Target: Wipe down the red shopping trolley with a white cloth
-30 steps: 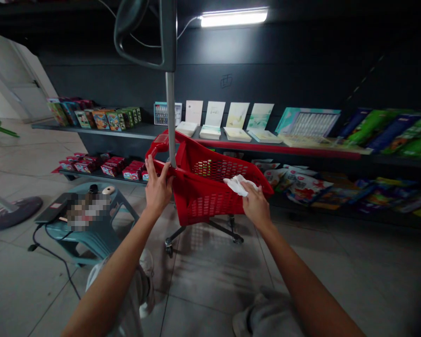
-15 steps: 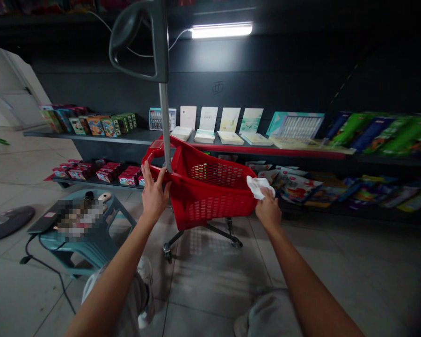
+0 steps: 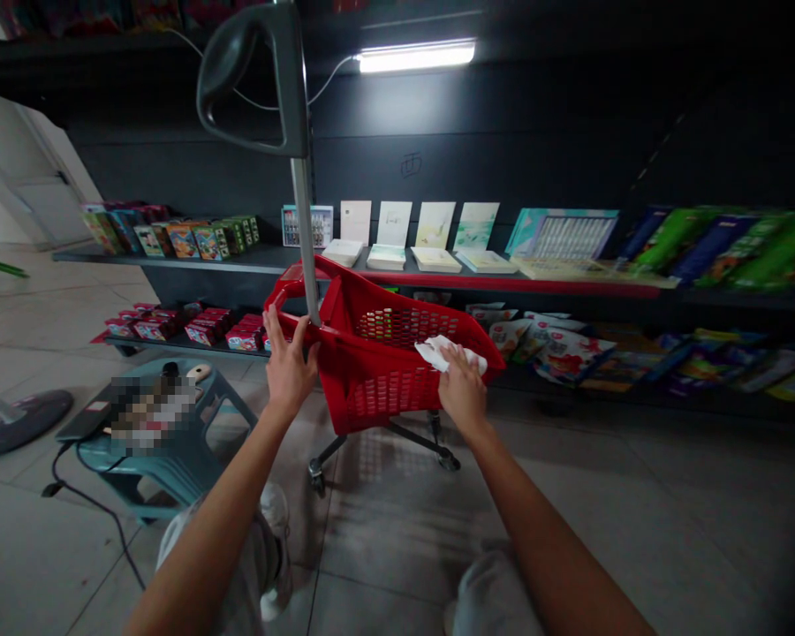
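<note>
A red rolling shopping basket (image 3: 397,389) with perforated sides stands on the floor before me, its grey pull handle (image 3: 295,79) raised on a metal pole. My left hand (image 3: 290,367) grips the basket's left rim close to the base of that pole, thumb on the near side and fingers over the edge. In my right hand (image 3: 464,393) is a crumpled white cloth (image 3: 437,351), pressed on the basket's near top rim. Cloth or paper wipe, its material is hard to tell. My right fingertips are partly hidden against it.
Behind the basket runs a dark shelf (image 3: 271,258) with notebooks (image 3: 390,256), small boxes (image 3: 208,240) and bagged goods (image 3: 570,353). A blue-grey stool (image 3: 172,477) at left carries a blurred-out item and a cable (image 3: 106,517). A tube light (image 3: 417,56) glows above.
My right hand has slid the white cloth leftward along the basket's near rim, away from its right end. My left hand keeps its hold by the pole.
</note>
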`<state>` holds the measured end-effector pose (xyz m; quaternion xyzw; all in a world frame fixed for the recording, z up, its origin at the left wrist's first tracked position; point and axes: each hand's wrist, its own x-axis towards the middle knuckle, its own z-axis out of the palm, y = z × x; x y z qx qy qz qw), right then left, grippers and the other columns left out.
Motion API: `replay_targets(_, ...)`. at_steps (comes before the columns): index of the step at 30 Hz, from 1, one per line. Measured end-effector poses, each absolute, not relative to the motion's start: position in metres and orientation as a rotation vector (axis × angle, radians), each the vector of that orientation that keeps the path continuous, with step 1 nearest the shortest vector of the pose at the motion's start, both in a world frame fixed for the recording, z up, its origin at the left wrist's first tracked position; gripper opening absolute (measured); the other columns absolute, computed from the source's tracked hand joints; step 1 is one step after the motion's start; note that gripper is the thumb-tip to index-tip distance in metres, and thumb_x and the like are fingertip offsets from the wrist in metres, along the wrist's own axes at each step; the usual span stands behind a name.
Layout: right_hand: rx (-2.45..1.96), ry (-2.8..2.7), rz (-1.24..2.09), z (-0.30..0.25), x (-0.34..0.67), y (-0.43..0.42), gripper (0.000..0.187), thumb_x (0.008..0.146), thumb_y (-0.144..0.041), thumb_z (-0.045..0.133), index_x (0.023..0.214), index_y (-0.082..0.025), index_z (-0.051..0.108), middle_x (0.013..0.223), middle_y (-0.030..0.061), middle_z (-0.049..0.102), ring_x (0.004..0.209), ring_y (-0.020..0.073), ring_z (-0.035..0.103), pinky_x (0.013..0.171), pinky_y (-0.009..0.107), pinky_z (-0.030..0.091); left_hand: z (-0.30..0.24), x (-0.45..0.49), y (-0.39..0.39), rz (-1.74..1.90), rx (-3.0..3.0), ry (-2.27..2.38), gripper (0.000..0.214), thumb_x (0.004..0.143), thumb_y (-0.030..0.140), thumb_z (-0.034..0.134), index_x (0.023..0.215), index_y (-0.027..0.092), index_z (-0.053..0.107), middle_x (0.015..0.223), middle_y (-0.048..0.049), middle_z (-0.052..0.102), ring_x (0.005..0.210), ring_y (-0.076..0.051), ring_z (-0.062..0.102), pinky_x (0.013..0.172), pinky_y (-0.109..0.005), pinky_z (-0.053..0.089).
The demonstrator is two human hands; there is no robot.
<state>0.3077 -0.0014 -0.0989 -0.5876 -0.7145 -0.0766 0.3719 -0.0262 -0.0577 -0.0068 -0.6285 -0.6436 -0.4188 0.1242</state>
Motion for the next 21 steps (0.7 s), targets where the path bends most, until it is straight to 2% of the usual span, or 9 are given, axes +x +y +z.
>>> replay_targets(5, -1.446, -1.906, -0.191, -0.088, 0.291, -0.008, 0.061, 0.091, -0.008, 0.041, 0.151, -0.018, 0.052, 0.158, 0.0105, 0.05, 0.15, 0.024, 0.042, 0.128, 0.052, 0.027, -0.005, -0.026, -0.058, -1.233, -1.843, -1.869, 0.063, 0.093, 0.023, 0.063, 0.153, 0.031, 0.048, 0.176, -0.0053, -0.008, 0.161, -0.041, 0.001, 0.11, -0.064, 0.05)
replay_targets(9, -1.493, -1.937, -0.176, -0.083, 0.315, -0.007, 0.058, 0.092, -0.009, 0.042, 0.147, -0.016, 0.057, 0.155, 0.0121, 0.054, 0.146, 0.0269, 0.047, 0.127, 0.051, 0.031, -0.007, -0.029, -0.058, -1.227, -1.866, -1.847, 0.062, 0.093, 0.024, 0.064, 0.153, 0.031, 0.049, 0.176, -0.0058, -0.008, 0.162, -0.038, -0.001, 0.112, -0.061, 0.049)
replay_targets(12, -1.657, -1.775, -0.15, -0.086, 0.349, -0.004, 0.055, 0.091, -0.01, 0.045, 0.143, -0.017, 0.062, 0.149, 0.0138, 0.06, 0.141, 0.0305, 0.052, 0.123, 0.053, 0.036, -0.009, -0.031, -0.058, -1.229, -1.857, -1.826, 0.063, 0.093, 0.024, 0.065, 0.153, 0.033, 0.048, 0.177, -0.0043, -0.007, 0.162, -0.037, -0.001, 0.114, -0.06, 0.047)
replay_targets(17, -1.85, -1.484, -0.083, -0.102, 0.396, -0.001, 0.059, 0.09, -0.014, 0.045, 0.148, -0.019, 0.058, 0.153, 0.016, 0.054, 0.135, 0.0325, 0.056, 0.119, 0.054, 0.04, -0.009, -0.032, -0.058, -1.225, -1.862, -1.831, 0.064, 0.093, 0.022, 0.064, 0.153, 0.035, 0.048, 0.177, -0.0032, -0.005, 0.162, -0.037, 0.001, 0.113, -0.061, 0.047)
replay_targets(19, -1.923, -1.308, -0.015, -0.111, 0.406, 0.002, 0.058, 0.089, -0.02, 0.046, 0.145, -0.015, 0.06, 0.141, 0.0219, 0.063, 0.125, 0.035, 0.063, 0.111, 0.054, 0.046, -0.007, -0.031, -0.059, -1.217, -1.853, -1.851, 0.062, 0.094, 0.021, 0.062, 0.153, 0.035, 0.049, 0.177, -0.0037, -0.005, 0.162, -0.038, 0.002, 0.112, -0.061, 0.048)
replay_targets(21, -1.99, -1.122, 0.058, -0.122, 0.411, 0.005, 0.054, 0.087, -0.024, 0.045, 0.132, -0.006, 0.069, 0.114, 0.0288, 0.072, 0.107, 0.0385, 0.071, 0.096, 0.054, 0.053, -0.006, -0.03, -0.06, -1.21, -1.845, -1.869, 0.061, 0.094, 0.022, 0.061, 0.153, 0.035, 0.049, 0.177, -0.0046, -0.004, 0.162, -0.038, 0.003, 0.111, -0.062, 0.049)
